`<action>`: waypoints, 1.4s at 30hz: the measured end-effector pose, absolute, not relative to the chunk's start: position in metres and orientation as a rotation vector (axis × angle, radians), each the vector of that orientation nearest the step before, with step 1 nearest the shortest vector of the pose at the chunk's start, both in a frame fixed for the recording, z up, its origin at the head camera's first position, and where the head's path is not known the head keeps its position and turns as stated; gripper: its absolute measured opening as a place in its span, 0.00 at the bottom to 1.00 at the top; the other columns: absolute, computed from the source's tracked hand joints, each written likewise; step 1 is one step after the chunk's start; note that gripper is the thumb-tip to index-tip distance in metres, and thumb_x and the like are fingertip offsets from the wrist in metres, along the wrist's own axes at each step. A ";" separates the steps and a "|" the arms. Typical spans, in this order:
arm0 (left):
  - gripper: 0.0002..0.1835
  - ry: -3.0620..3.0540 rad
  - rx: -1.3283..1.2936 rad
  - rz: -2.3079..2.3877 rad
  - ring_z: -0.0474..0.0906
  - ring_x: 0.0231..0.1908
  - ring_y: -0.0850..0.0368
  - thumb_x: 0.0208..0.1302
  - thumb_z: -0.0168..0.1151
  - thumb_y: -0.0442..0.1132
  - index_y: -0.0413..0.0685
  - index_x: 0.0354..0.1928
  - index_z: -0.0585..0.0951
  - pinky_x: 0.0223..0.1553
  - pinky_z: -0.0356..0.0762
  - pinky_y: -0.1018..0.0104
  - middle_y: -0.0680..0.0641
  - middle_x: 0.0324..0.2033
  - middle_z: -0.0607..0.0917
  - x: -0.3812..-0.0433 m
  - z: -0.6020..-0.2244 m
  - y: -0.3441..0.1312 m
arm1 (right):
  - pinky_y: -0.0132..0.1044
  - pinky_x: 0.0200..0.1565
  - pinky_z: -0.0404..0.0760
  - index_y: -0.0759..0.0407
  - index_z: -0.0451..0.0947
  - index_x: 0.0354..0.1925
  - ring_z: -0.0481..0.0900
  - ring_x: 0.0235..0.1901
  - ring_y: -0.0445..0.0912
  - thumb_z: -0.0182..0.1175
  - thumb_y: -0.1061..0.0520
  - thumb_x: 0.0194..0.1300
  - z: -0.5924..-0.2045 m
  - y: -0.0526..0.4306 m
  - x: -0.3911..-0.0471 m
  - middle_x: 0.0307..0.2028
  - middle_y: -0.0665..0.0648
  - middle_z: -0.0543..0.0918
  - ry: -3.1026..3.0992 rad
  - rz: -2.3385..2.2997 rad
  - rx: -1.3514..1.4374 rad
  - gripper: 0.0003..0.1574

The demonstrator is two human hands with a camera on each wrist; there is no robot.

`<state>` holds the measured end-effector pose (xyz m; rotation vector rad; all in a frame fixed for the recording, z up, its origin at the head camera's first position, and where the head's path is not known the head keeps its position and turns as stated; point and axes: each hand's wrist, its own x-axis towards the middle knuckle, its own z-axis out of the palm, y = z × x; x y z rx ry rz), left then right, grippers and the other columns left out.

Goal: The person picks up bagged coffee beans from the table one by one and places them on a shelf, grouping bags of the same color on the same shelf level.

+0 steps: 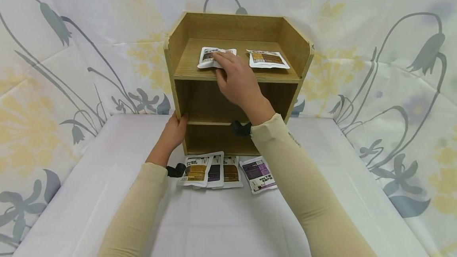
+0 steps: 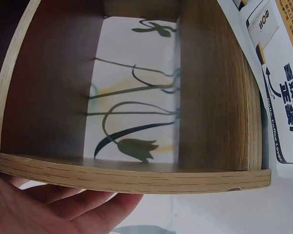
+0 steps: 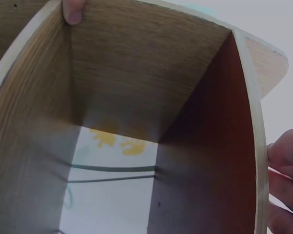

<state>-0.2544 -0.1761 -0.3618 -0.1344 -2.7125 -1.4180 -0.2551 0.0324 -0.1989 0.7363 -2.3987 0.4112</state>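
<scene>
My left hand [image 1: 176,130] grips the left side panel of a small wooden shelf [image 1: 235,124]. Its thumb is on the inner face and its fingers [image 2: 88,207] lie along the outside. Up on the top board, my right hand [image 1: 237,76] rests its fingers on a white packet [image 1: 207,55] with a brown and orange label, partly covering it. The thumb sits by the board's front edge. In the right wrist view, right-hand fingers [image 3: 285,185] show beside that board. To the right lies a similar packet [image 1: 268,59], apart from the hand.
Several overlapping white packets [image 1: 195,171] with brown, purple and yellow labels lie before the shelf's base. A purple-labelled packet [image 1: 258,173] lies to their right, partly behind the right sleeve [image 1: 303,185]. White cloth [image 1: 221,225] covers the table; flower-patterned cloth [image 1: 357,31] hangs behind.
</scene>
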 end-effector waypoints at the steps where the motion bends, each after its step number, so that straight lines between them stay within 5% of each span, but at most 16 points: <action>1: 0.35 -2.710 -0.136 -1.425 0.64 0.60 0.39 0.68 0.28 0.60 0.48 0.70 0.47 0.59 0.62 0.44 0.34 0.63 0.64 -0.255 -0.362 -0.176 | 0.39 0.66 0.57 0.54 0.67 0.62 0.63 0.64 0.47 0.47 0.55 0.66 -0.200 0.033 -0.254 0.61 0.52 0.71 -2.396 0.413 0.741 0.26; 15: 0.34 -2.716 -0.112 -1.427 0.64 0.61 0.40 0.68 0.28 0.60 0.50 0.70 0.47 0.59 0.62 0.43 0.36 0.63 0.63 -0.255 -0.363 -0.174 | 0.46 0.68 0.50 0.54 0.65 0.63 0.59 0.66 0.49 0.47 0.54 0.67 -0.219 0.055 -0.226 0.62 0.54 0.69 -2.380 0.433 0.744 0.26; 42: 0.33 -2.690 -0.142 -1.490 0.64 0.61 0.40 0.69 0.29 0.57 0.47 0.70 0.48 0.60 0.61 0.45 0.34 0.62 0.65 -0.255 -0.359 -0.174 | 0.49 0.67 0.54 0.57 0.68 0.61 0.61 0.65 0.50 0.52 0.58 0.65 -0.285 0.088 -0.190 0.60 0.55 0.72 -2.331 0.464 0.889 0.26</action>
